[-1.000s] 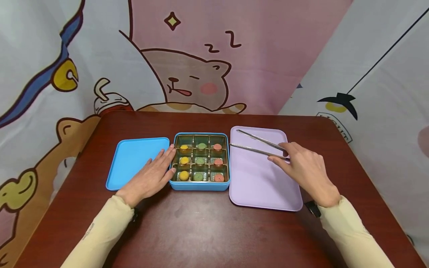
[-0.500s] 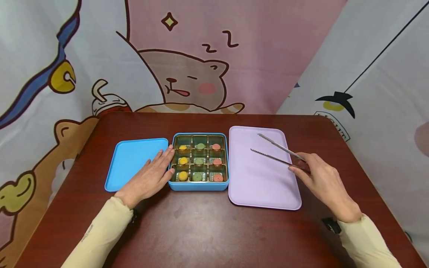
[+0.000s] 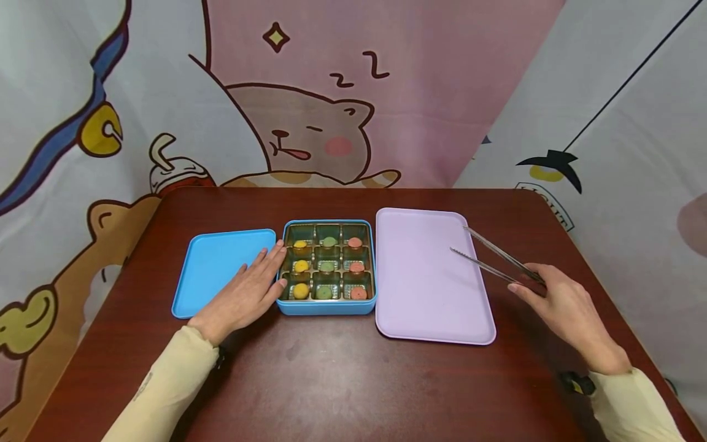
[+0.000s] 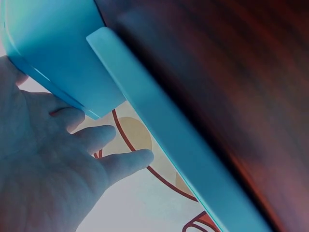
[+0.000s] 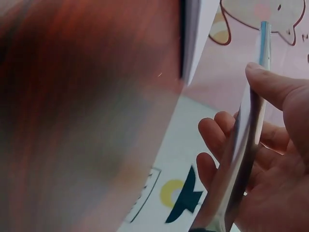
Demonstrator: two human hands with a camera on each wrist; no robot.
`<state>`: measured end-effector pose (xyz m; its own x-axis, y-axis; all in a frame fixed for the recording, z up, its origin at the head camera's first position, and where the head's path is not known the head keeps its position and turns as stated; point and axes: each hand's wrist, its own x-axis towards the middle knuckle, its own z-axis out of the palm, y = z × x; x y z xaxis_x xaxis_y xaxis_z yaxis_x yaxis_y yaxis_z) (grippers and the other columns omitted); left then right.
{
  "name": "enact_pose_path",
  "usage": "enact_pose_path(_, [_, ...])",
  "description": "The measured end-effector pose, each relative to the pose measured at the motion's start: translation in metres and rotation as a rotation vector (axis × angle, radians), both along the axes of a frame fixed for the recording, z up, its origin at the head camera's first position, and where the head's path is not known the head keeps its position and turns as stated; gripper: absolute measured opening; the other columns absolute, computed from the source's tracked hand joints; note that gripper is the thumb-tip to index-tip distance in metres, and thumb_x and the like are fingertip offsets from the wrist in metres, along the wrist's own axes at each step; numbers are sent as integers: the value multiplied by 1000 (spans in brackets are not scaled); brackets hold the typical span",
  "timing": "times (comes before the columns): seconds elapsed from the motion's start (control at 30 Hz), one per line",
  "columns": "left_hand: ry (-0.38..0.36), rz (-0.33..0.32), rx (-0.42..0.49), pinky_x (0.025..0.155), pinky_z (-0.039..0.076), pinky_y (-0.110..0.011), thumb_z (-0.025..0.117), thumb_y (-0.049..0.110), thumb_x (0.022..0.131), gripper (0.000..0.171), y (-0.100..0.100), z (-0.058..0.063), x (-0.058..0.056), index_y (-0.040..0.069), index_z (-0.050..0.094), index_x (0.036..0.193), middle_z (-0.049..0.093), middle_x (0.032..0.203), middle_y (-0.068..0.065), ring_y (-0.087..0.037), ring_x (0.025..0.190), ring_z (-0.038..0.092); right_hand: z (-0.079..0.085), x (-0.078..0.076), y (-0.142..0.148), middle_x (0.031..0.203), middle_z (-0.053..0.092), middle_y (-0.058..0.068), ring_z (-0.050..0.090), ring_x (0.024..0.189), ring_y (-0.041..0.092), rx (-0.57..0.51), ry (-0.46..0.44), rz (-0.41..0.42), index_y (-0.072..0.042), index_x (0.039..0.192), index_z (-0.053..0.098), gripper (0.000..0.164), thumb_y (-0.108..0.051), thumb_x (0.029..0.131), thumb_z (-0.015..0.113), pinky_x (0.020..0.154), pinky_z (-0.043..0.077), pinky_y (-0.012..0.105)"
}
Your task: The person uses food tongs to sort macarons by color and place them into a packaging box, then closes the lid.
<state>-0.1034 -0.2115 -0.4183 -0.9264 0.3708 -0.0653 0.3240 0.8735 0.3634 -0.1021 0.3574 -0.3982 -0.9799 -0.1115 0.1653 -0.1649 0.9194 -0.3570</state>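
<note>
In the head view a blue box [image 3: 326,310] with a gold divided insert holds yellow, green and pink round pieces, one to a compartment. My left hand [image 3: 243,296] lies with straight fingers along the box's left rim; the left wrist view has its fingertips at the box's blue side wall [image 4: 58,63]. My right hand [image 3: 571,313] grips a pair of metal tongs [image 3: 510,258] between thumb and fingers. The tongs' arms stand apart with nothing between their tips, which point left over the right edge of the lilac tray [image 3: 431,288].
A blue lid [image 3: 212,267] lies left of the box, partly under my left hand in the head view. The lilac tray sits close to the box's right side. All stand on a dark red-brown wooden table [image 3: 331,380], with a cartoon-printed cloth [image 3: 442,92] behind it.
My right hand has drawn the tongs to the right and toward me, from beside the box across the lilac tray to its right edge. My left hand has stayed on the box.
</note>
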Motion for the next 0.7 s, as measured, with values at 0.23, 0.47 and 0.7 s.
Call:
enact_pose_path(0.23, [2, 3, 2, 116, 21, -72, 42, 40, 112, 69, 0, 0, 0, 10, 14, 167, 8, 174, -6, -40, 157, 13, -7, 1, 28, 115, 59, 30, 56, 93, 42, 12, -81, -66, 6, 128, 58, 64, -43, 92, 78, 78, 48, 69])
enact_pose_path(0.47, [-1, 5, -1, 116, 21, -72, 42, 40, 112, 69, 0, -1, 1, 10, 14, 167, 8, 174, -7, -40, 157, 14, -14, -3, 52, 115, 54, 35, 53, 97, 49, 49, -159, -98, 12, 124, 58, 68, -45, 93, 77, 80, 45, 73])
enact_pose_path(0.7, [6, 2, -7, 116, 21, -72, 42, 40, 112, 69, 0, -1, 0, 10, 14, 167, 8, 174, -7, -40, 157, 14, -19, -7, 68, 112, 58, 38, 57, 91, 47, 90, -200, -74, 18, 121, 60, 70, -43, 92, 79, 76, 48, 68])
